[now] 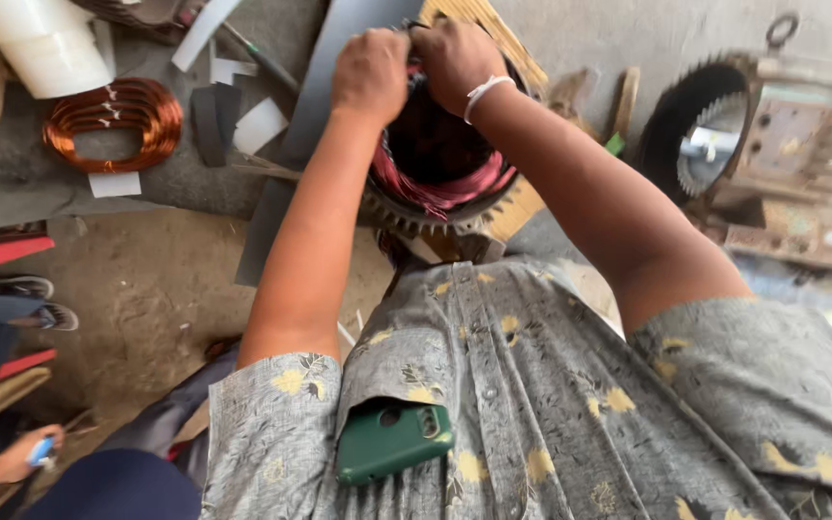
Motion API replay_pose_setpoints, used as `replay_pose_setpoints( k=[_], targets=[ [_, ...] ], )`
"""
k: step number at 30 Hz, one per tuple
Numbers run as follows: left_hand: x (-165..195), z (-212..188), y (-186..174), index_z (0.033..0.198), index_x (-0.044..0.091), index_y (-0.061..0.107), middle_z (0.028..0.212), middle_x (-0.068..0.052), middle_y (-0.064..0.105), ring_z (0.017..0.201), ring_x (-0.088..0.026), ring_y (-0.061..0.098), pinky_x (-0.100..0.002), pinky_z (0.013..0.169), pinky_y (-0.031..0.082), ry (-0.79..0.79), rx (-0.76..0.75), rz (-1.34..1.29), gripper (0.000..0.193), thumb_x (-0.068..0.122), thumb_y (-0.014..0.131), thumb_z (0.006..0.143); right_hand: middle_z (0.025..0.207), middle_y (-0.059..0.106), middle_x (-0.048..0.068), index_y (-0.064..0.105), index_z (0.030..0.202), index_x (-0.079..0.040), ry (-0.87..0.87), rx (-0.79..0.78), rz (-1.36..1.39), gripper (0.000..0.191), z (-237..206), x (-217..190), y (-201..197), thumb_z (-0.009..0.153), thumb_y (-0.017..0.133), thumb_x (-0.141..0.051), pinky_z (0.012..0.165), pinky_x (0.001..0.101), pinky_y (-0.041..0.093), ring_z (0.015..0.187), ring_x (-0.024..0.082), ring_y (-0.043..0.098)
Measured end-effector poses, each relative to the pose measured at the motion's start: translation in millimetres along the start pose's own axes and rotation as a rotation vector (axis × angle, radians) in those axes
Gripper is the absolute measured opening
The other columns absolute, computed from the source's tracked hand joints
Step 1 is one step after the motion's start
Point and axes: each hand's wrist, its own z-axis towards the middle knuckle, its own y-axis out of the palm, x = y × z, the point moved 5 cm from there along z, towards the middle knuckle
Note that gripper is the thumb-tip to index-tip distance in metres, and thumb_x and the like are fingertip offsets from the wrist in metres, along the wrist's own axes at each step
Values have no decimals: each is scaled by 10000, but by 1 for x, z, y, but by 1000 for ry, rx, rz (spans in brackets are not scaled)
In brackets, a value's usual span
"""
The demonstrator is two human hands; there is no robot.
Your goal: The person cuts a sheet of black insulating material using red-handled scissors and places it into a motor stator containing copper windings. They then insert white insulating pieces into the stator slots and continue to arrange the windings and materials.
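Observation:
A round finned motor stator (440, 183) stands in front of me, its bore lined with dark red wire windings. My left hand (370, 72) and my right hand (455, 60) are both clenched at the far rim of the stator, gripping the windings there. A white band circles my right wrist. What my fingers hold inside the rim is hidden by the knuckles. My grey flowered shirt (551, 404) fills the lower frame, with a green phone (392, 441) in its chest pocket.
A copper wire coil (115, 123) lies on the floor at the left, near white rolls (40, 43) and paper scraps. A second motor housing (772, 154) lies at the right. Another person's feet (36, 300) and hand (21, 455) are at the left edge.

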Motion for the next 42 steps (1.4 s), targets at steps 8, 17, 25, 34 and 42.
replay_pose_setpoints(
  k=[8, 17, 25, 34, 42],
  targets=[
    [10, 11, -10, 966, 114, 724, 971, -133, 703, 853, -339, 725, -436, 732, 592, -61, -77, 8, 123, 84, 605, 959, 859, 710, 187, 685, 908, -55, -8, 37, -35, 58, -4, 5, -14, 858, 657, -50, 714, 493, 567, 801, 394, 701],
    [-1, 13, 10, 1002, 60, 709, 932, -191, 696, 832, -347, 735, -428, 695, 608, -365, -138, -137, 182, 95, 539, 1056, 878, 720, 178, 723, 924, -78, 32, -53, -112, 88, 9, 5, -7, 897, 642, -59, 721, 462, 593, 787, 354, 720],
    [-24, -33, -37, 911, 61, 762, 859, -247, 709, 807, -437, 704, -504, 755, 568, -198, -10, -352, 145, 69, 617, 910, 995, 735, 109, 768, 1013, -129, -288, -38, -94, 264, 16, -22, -12, 819, 634, -8, 780, 454, 579, 920, 332, 714],
    [-19, -35, -23, 788, 21, 719, 841, -238, 714, 833, -449, 688, -513, 765, 553, -260, 23, -222, 92, 58, 676, 860, 1002, 720, 120, 750, 961, -110, -294, -195, -87, 152, 31, -18, 9, 841, 667, -67, 811, 461, 578, 946, 348, 704],
    [-29, -44, -40, 896, 41, 785, 797, -145, 763, 723, -257, 760, -380, 705, 585, -573, 18, -582, 135, 171, 756, 871, 1019, 711, 95, 753, 1077, -105, -301, -112, 33, 288, 19, -15, -2, 829, 643, -9, 800, 448, 569, 923, 330, 693]
  ],
)
